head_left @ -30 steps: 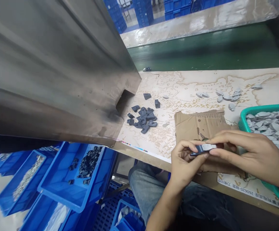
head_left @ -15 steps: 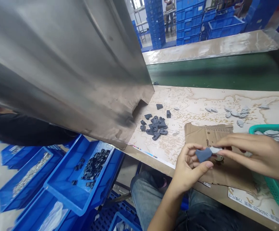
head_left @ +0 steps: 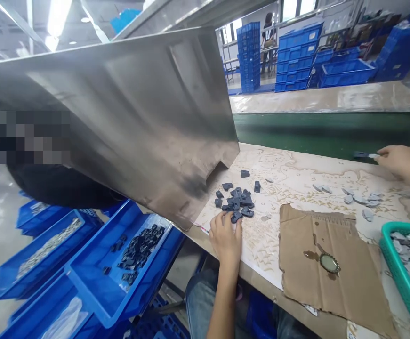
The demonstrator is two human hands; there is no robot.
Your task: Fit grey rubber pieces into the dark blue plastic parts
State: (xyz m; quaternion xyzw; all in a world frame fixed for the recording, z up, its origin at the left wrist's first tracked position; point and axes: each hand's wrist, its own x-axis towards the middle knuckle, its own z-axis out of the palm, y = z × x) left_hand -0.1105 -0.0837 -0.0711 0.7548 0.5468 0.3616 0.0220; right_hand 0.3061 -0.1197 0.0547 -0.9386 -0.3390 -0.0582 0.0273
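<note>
My left hand [head_left: 225,235] is at the near edge of a pile of dark grey plastic pieces [head_left: 236,200]. Its fingers are apart and slightly curled, with the fingertips by the nearest piece; I see nothing held in them. Far to the right, my right hand [head_left: 400,160] reaches over the edge of the green conveyor belt [head_left: 317,132]. Between its fingertips it pinches the light grey end of a joined part [head_left: 362,154], whose dark end points left above the belt. Several loose light grey pieces [head_left: 360,199] lie on the map-printed table sheet [head_left: 296,169].
Brown cardboard [head_left: 303,278] bears a small round metal-rimmed dish [head_left: 329,262] and wet stains. A green basket [head_left: 390,249] of grey pieces stands at right. A large metal panel [head_left: 137,113] rises at left, above blue bins [head_left: 95,292]. A person [head_left: 268,42] stands far back.
My right hand has carried the joined part from above the cardboard to the belt. My left hand has let go of it and moved left to the dark pile. The view has tilted up.
</note>
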